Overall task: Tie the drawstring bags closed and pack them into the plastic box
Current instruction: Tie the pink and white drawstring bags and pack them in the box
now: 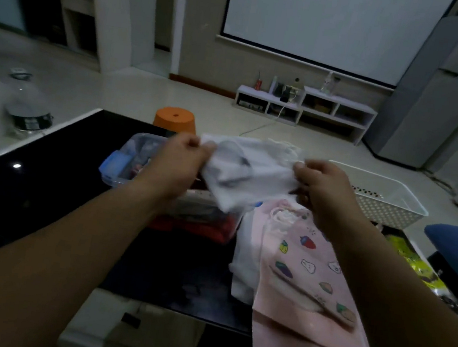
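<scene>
While the left hand (179, 158) and right hand (322, 185) each pinch one side of the white drawstring bag (251, 173) above the plastic box (135, 143), its light, limp cloth sags, seemingly best gripped by the drawstring cords (282, 148).

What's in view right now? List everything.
white drawstring bag: one, white with grey print, held up in front of the box
plastic box: one, clear with a blue latch, on the table
pink bags: stack, pink with prints, table right
basket: one, white, table far right
stool: one, orange, floor beyond table
bottle: one, clear, far left
table: one, black
left hand: grips bag's left edge
right hand: grips bag's right edge
</scene>
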